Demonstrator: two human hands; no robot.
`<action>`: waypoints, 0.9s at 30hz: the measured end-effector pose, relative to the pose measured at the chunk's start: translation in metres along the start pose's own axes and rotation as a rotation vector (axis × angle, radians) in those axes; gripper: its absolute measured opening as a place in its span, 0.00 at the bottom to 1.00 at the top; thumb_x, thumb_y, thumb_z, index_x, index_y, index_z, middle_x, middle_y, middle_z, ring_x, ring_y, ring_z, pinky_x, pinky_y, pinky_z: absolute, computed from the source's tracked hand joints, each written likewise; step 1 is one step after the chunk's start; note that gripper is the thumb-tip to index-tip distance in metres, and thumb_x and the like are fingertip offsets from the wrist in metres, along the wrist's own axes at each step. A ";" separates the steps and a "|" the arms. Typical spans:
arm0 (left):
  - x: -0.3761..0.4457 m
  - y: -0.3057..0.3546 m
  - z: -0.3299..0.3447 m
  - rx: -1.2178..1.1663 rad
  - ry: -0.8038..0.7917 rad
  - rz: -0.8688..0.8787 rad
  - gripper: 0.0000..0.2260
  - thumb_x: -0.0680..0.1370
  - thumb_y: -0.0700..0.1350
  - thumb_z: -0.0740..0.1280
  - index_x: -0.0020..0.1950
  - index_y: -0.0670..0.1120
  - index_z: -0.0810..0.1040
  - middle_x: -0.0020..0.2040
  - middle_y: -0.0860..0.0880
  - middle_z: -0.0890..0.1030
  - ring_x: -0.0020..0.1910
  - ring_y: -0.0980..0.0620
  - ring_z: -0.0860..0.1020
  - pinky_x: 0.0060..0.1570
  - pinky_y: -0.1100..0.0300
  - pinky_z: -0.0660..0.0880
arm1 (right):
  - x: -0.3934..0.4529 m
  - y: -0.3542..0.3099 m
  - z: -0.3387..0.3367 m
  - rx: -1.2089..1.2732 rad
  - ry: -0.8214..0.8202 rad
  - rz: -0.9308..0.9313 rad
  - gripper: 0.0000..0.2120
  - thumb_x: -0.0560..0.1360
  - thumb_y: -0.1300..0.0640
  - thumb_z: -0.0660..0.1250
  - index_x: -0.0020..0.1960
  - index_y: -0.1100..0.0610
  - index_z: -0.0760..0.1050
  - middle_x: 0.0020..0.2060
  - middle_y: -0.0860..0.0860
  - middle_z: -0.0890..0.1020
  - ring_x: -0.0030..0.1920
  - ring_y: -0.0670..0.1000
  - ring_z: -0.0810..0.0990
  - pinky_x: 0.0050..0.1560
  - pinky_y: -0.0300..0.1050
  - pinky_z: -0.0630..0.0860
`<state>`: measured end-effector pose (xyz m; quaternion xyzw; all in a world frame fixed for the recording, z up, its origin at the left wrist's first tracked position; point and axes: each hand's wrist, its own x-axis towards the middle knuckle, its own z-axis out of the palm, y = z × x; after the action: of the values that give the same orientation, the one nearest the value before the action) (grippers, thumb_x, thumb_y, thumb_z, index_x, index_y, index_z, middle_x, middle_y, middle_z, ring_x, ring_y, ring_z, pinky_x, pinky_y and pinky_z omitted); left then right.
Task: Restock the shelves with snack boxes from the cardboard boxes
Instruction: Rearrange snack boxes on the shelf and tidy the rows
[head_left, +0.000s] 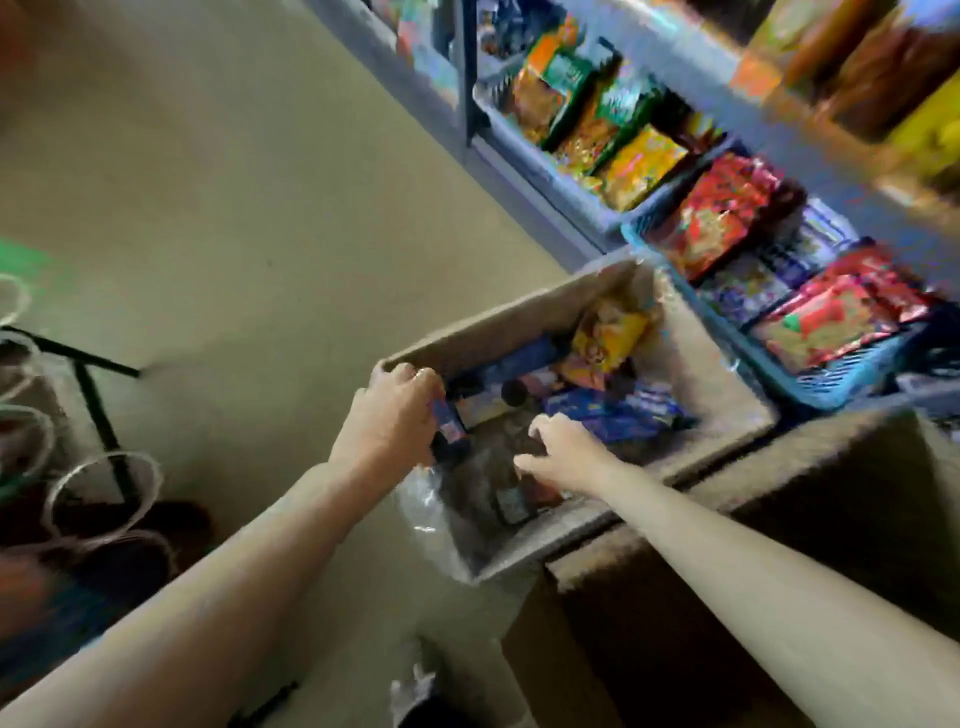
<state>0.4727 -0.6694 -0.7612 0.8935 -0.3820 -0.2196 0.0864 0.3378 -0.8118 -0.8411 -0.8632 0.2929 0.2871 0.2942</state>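
An open cardboard box (717, 374) stands on the floor below the shelves and holds blue snack boxes (618, 410), a yellow packet (610, 338) and dark items. My left hand (395, 415) is at the box's left wall, its fingers curled round a small dark blue snack box (449, 423). My right hand (561, 452) reaches into the box with fingers spread, touching a dark box (511, 501) near the front wall. The picture is blurred, so the contact is hard to judge.
Shelves with blue baskets (831, 389) of red, orange and green snack packets run along the upper right. A second cardboard box (779, 545) stands at the lower right. Clear plastic cups (104, 493) and a black frame sit at the left. Beige floor fills the upper left.
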 end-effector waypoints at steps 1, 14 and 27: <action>0.011 -0.016 0.020 0.004 0.016 0.014 0.12 0.73 0.38 0.64 0.56 0.44 0.76 0.56 0.43 0.76 0.57 0.40 0.73 0.53 0.46 0.73 | 0.030 0.000 0.020 0.048 0.007 0.031 0.25 0.75 0.44 0.64 0.62 0.62 0.68 0.60 0.60 0.72 0.62 0.60 0.72 0.59 0.51 0.71; 0.056 -0.058 0.102 -0.001 0.054 0.059 0.17 0.74 0.39 0.62 0.63 0.46 0.73 0.57 0.46 0.72 0.57 0.44 0.71 0.54 0.55 0.66 | 0.155 -0.010 0.076 0.487 -0.078 0.158 0.24 0.74 0.54 0.68 0.66 0.63 0.67 0.63 0.57 0.74 0.64 0.59 0.72 0.57 0.47 0.70; -0.010 0.239 -0.287 -0.697 -0.743 0.229 0.19 0.75 0.41 0.68 0.65 0.51 0.72 0.54 0.55 0.76 0.47 0.61 0.73 0.41 0.71 0.71 | -0.271 -0.007 -0.421 0.575 -0.258 -0.072 0.20 0.74 0.75 0.57 0.58 0.56 0.72 0.48 0.50 0.82 0.47 0.50 0.81 0.49 0.46 0.78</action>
<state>0.4439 -0.8314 -0.4256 0.6260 -0.3865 -0.6251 0.2608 0.2989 -1.0004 -0.3791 -0.7112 0.2914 0.2889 0.5708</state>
